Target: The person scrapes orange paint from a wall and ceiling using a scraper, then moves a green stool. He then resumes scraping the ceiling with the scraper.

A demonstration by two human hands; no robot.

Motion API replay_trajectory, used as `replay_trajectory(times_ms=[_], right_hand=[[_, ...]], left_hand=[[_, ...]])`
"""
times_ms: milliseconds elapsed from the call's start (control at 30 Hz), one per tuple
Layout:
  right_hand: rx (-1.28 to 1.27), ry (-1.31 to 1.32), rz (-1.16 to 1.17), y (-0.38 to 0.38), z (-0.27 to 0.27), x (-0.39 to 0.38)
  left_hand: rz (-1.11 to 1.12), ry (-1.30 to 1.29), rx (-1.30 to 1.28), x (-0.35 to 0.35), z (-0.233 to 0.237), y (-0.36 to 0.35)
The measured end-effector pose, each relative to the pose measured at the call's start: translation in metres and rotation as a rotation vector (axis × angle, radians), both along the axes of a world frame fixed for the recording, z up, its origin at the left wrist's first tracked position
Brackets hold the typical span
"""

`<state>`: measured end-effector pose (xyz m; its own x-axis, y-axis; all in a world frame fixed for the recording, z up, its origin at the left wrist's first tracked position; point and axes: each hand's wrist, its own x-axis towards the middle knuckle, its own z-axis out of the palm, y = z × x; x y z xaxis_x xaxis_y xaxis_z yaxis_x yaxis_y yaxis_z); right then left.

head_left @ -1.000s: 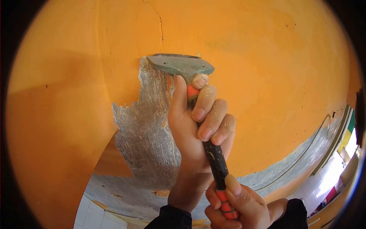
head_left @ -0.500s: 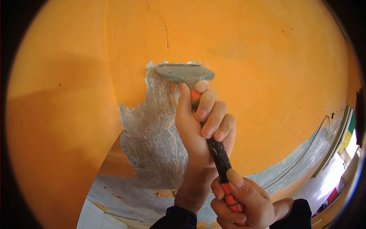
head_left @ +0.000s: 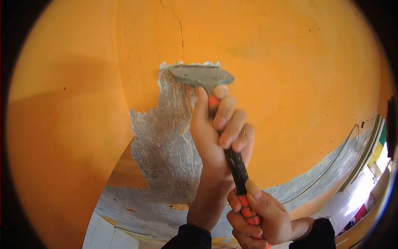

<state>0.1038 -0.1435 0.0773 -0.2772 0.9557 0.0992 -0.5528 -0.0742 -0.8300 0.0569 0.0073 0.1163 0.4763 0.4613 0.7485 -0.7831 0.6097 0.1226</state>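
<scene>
A scraper (head_left: pixel 238 168) with a wide grey metal blade and a black and red handle slants across the middle of the view. Its blade lies against the orange wall (head_left: pixel 290 99), at the upper edge of a bare grey patch (head_left: pixel 166 141) where the paint is gone. My left hand (head_left: pixel 222 128) wraps round the upper handle just below the blade, thumb pointing up. Lower down and to the right, my right hand (head_left: pixel 263 213) grips the red end of the handle.
A thin crack (head_left: pixel 181 33) runs down the wall above the blade. Grey bare wall with a hanging cable (head_left: pixel 327 172) curves along the lower right. White tiles (head_left: pixel 101 232) show at the bottom left, and a bright opening (head_left: pixel 360 197) at the right edge.
The blade and the patch's upper edge appear slightly higher in view. My right hand and the handle's lower end have shifted slightly left. Both hands keep their hold.
</scene>
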Motion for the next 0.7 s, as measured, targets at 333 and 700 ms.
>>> replay_trajectory(times_ms=[333,700], right_hand=[[0.056,-0.191,-0.125,0.012,-0.188,0.031],[0.087,-0.630,-0.372,0.038,-0.275,0.030]], left_hand=[[0.234,0.401,0.032,0.011,-0.154,-0.003],[0.588,0.726,0.021,0.000,-0.233,0.002]])
